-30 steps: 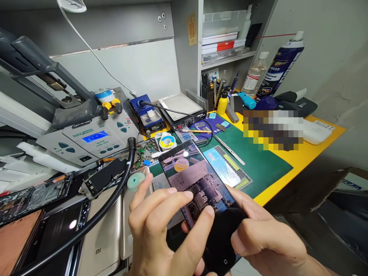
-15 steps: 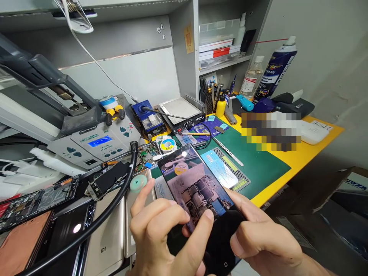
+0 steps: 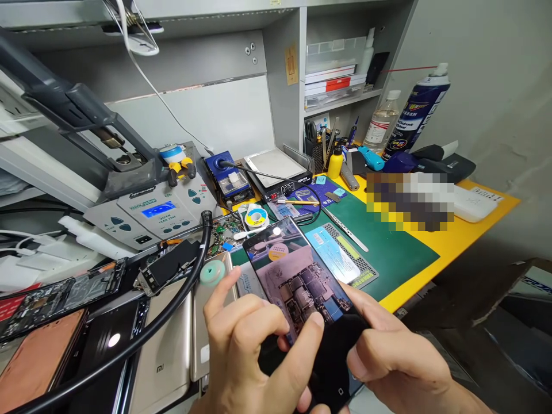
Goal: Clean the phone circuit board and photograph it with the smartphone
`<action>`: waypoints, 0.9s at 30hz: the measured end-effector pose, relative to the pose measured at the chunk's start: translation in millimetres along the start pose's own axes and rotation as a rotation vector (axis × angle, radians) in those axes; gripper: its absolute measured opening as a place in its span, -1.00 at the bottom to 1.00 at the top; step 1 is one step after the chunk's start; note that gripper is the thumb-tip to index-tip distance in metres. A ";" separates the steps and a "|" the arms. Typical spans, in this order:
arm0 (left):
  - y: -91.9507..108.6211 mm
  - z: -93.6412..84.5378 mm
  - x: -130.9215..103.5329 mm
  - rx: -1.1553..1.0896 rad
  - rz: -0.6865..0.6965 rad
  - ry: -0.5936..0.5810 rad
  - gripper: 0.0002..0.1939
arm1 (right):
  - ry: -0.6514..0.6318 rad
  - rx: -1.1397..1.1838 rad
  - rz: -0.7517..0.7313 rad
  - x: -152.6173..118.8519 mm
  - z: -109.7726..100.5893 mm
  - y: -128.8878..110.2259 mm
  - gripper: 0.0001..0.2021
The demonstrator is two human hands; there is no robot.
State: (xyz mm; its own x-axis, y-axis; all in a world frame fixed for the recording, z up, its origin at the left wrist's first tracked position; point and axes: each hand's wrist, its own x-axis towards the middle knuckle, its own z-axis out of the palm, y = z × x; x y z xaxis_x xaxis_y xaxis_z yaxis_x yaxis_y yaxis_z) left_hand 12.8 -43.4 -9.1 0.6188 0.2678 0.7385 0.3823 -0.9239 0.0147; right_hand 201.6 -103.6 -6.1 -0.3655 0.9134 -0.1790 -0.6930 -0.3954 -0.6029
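A dark smartphone (image 3: pixel 302 276) is held tilted above the near edge of the bench, its screen showing a picture of a circuit board. My right hand (image 3: pixel 401 356) grips its lower right side, the thumb over the black lower part of the screen. My left hand (image 3: pixel 259 351) is at the phone's left side, with its thumb on the displayed picture and its other fingers curled. Fingertips of my left hand show at the phone's left edge; whether they grip it is partly hidden. Behind the phone lie a blue card (image 3: pixel 332 253) and a green mat (image 3: pixel 397 241).
On the left, a black hose (image 3: pixel 172 310) crosses several phones beside a grey hot-air station (image 3: pixel 150 213). A soldering station (image 3: pixel 228 178) and a flat heating plate (image 3: pixel 276 167) stand behind. A spray can (image 3: pixel 416 115) and clear bottle (image 3: pixel 382 123) stand at the back right.
The view has shifted slightly, so the bench things appear a little farther right and lower. Both hands remain at the phone in nearly the same pose.
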 end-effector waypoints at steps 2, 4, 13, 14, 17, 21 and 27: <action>0.0 -0.7 -1.4 0.004 0.006 -0.002 -0.60 | -0.002 0.005 0.000 0.5 -0.4 0.9 -0.06; 0.0 -1.1 -2.0 0.008 0.005 -0.009 -0.59 | -0.008 0.003 -0.005 0.5 -0.2 1.0 -0.07; 0.1 0.3 -0.2 0.007 0.009 -0.007 -0.60 | 0.004 -0.007 0.007 0.2 0.6 0.4 -0.05; 0.5 0.1 -0.2 0.007 0.007 -0.005 -0.60 | 0.004 -0.007 0.008 0.1 0.1 0.8 -0.05; 1.6 0.2 -0.1 -0.001 -0.018 0.008 -0.61 | 0.005 -0.022 0.012 -0.7 -0.3 1.1 -0.09; 2.2 1.8 -0.9 0.012 -0.029 0.025 -0.66 | 0.014 -0.044 0.022 -0.9 2.4 -0.8 -0.12; 4.3 2.3 -1.3 0.008 -0.060 0.045 -0.66 | 0.040 -0.056 0.029 0.4 5.0 -3.4 -0.11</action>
State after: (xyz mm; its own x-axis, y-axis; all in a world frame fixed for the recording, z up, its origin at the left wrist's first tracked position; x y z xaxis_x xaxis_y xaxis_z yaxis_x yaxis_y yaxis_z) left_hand 15.2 -47.1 -11.5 0.5634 0.3097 0.7659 0.4234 -0.9043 0.0542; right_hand 200.8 -102.3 -0.3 -0.3593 0.9051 -0.2275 -0.6459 -0.4171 -0.6393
